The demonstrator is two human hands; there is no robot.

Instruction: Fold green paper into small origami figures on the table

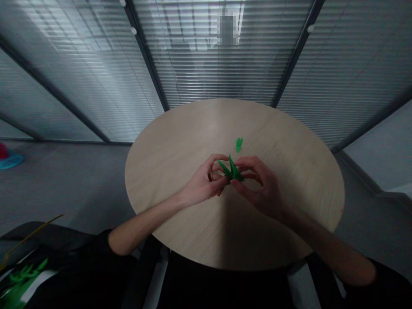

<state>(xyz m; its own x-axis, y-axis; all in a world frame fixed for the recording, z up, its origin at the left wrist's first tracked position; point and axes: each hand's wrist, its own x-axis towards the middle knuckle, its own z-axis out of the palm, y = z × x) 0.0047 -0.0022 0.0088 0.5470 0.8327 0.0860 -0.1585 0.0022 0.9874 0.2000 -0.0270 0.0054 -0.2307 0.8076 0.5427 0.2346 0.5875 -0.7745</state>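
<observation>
A folded green paper figure (231, 169) with pointed flaps is held over the middle of a round wooden table (180, 141). My left hand (206, 182) pinches its left side, fingers curled round it. My right hand (260, 184) grips its right side, thumb and fingers pressed on the paper. A second small green paper piece (238, 144) lies on the table just beyond my hands, touched by neither.
Glass walls with lowered blinds (199, 56) and dark frames stand behind the table. Grey floor surrounds it. A red and blue object (8, 156) sits on the floor at far left. Green and white printed material (22, 279) shows at bottom left.
</observation>
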